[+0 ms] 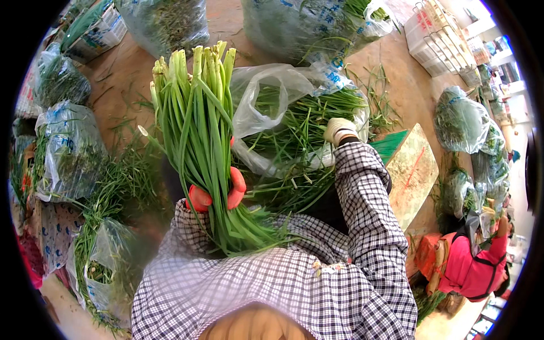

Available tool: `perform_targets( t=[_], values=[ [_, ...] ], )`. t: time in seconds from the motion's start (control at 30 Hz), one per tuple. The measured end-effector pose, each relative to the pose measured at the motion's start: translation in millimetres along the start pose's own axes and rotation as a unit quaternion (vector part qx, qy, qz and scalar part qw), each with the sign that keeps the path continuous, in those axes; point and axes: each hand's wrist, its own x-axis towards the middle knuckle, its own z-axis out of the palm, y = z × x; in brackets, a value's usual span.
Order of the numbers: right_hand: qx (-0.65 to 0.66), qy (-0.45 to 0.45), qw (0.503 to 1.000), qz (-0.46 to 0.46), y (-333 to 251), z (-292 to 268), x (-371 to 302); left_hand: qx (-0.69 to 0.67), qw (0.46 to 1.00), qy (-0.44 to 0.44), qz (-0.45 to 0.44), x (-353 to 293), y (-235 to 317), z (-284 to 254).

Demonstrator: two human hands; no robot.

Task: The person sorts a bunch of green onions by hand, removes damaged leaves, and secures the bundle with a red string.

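Observation:
My left hand (218,192), in an orange-red glove, is wrapped round a thick bunch of long green vegetable stalks (207,130). Their pale, thick ends point away from me and the flat leaves trail toward my chest. To the right, an open clear plastic bag (263,107) lies full of loose green stalks (294,124). At its right side my right hand (340,130), in a white glove, rests against the greens with its fingers curled. Whatever those fingers may hold is hidden.
A slanted board (413,175) stands beside my right forearm. Large filled plastic bags (294,28) stand ahead, with more bags (71,150) and loose greens at left. White crates (439,39) are at far right. A person in pink (473,263) sits at lower right.

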Motion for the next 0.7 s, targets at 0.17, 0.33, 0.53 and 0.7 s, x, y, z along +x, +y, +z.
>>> perform_targets(
  t=[0.17, 0.33, 0.53, 0.7],
  values=[
    [-0.153, 0.125, 0.965, -0.170, 58, 43, 103, -0.015, 1.000, -0.006, 0.004, 6, -4, 0],
    [0.354, 0.084, 0.920, 0.146, -20, 37, 81, -0.018, 1.000, 0.021, 0.000, 0, -8, -11],
    [0.470, 0.233, 0.841, 0.135, 2, 48, 110, -0.019, 1.000, 0.007, -0.021, 7, -6, -11],
    [0.728, 0.327, 0.591, -0.117, 18, -72, -21, -0.008, 1.000, 0.012, -0.005, -1, -4, -16]
  ],
)
